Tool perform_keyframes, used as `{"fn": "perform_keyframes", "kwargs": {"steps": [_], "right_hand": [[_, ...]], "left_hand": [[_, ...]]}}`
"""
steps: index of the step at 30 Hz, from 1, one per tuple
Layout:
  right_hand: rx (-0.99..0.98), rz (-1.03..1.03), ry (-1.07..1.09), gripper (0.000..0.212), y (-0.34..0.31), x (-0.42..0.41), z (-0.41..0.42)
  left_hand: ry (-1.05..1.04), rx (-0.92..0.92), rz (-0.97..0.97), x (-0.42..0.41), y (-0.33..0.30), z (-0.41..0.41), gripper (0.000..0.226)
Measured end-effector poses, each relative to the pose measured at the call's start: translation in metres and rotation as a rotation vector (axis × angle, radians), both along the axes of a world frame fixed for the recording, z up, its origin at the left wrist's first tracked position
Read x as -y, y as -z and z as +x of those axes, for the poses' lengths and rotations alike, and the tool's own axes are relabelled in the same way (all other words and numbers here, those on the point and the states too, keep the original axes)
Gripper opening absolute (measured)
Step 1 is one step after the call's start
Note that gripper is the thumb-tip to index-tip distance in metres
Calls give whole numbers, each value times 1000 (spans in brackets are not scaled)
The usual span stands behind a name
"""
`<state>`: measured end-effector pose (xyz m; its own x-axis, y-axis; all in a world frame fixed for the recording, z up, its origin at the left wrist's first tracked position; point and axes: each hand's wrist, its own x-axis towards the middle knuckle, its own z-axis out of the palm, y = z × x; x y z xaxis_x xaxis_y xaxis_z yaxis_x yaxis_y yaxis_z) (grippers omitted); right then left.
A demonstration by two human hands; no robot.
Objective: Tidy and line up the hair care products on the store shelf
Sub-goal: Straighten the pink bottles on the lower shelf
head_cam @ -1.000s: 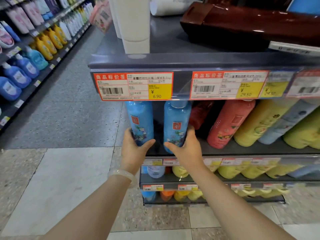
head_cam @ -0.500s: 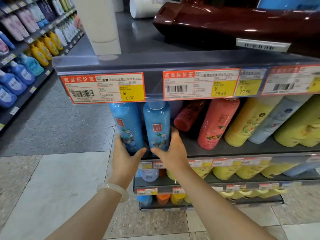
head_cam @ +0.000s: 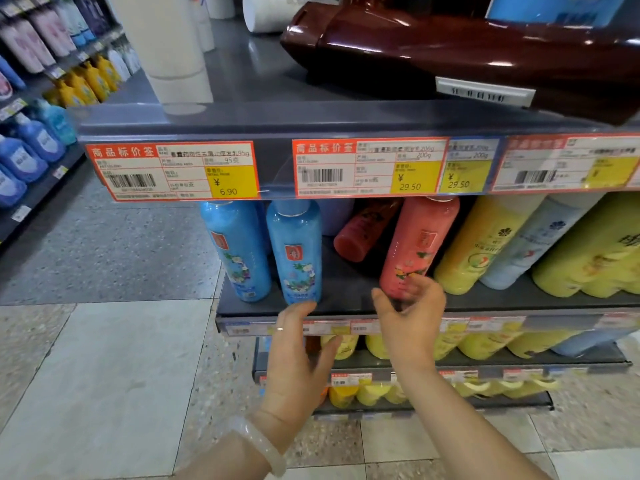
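Right hand (head_cam: 410, 306): my grip is half-open, fingertips at the base of the pink bottle (head_cam: 417, 247).
Pink bottle: upright near the shelf (head_cam: 346, 308) front edge, just ahead.
Left hand (head_cam: 298, 362): open, empty, below blue bottles (head_cam: 298, 251).

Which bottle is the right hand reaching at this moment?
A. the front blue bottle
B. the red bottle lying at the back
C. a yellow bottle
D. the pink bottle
D: the right hand is open at the base of the pink bottle, fingers curled around it.

Speckled grey floor (head_cam: 114, 258) with pale tiles (head_cam: 104, 393); another shelving aisle (head_cam: 41, 188) at left.
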<state>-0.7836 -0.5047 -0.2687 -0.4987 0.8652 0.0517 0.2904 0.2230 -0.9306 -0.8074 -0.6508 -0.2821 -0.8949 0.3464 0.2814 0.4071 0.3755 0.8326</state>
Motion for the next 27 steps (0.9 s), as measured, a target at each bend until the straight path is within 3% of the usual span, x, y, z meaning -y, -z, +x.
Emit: {"fn": "perform_keyframes", "kwargs": {"steps": [2,4,9,20,25,27], "right_hand": [[28,-13,43,73,2,-15,-3],[46,-30,23,83,-1,-26,-8],[102,24,-143,52,-4,-48,-3],[87,77,-171,48,2,-70,7],[78,68,-186,48,2,-74,9],[72,51,-195,49,1,-74,10]], "left_hand": [[60,-31,-23,-13,-3,2,49],[91,-55,-46,-27,-4,1,47],[59,-58,-88,-68,-6,-8,47],[-258,240,-108,-150,-9,-76,80],[-311,277,-145,-154,-5,-81,49],[-339,234,-104,-155,-4,-62,53]]}}
